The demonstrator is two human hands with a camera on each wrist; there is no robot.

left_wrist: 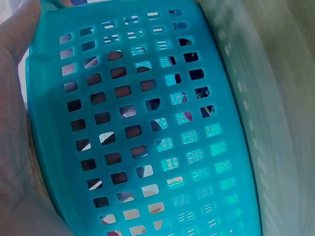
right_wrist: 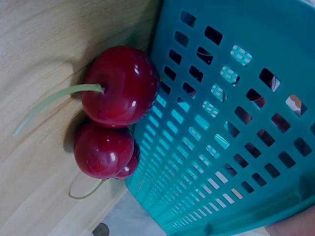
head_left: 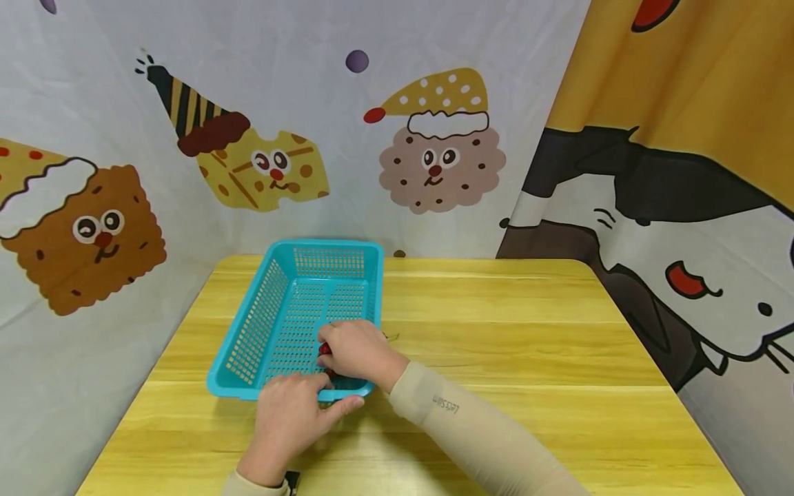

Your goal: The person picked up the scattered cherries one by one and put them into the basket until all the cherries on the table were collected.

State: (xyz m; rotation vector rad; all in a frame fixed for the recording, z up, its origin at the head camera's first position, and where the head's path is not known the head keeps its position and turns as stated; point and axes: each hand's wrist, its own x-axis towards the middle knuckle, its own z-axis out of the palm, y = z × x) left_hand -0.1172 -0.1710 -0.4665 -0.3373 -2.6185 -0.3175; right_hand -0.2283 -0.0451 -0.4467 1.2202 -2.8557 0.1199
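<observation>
A turquoise plastic basket point(head_left: 280, 344) with slotted walls stands on the wooden table. My left hand point(head_left: 291, 413) grips its near rim, fingers over the edge and thumb outside; the left wrist view shows this hand point(left_wrist: 22, 147) along the basket wall point(left_wrist: 44, 128). My right hand point(head_left: 356, 351) reaches over the right rim into the near right corner, its fingers curled around a red cherry point(head_left: 324, 349), mostly hidden. In the right wrist view, a large dark red cherry point(right_wrist: 120, 86) with a green stem and a smaller cherry point(right_wrist: 101, 150) lie on the table against the basket's outer wall, another partly behind.
The wooden tabletop point(head_left: 527, 331) extends to the right of the basket. A printed cloth point(head_left: 310, 41) with cartoon figures hangs behind the table, and a yellow-and-black patterned cloth point(head_left: 695, 83) hangs at the right.
</observation>
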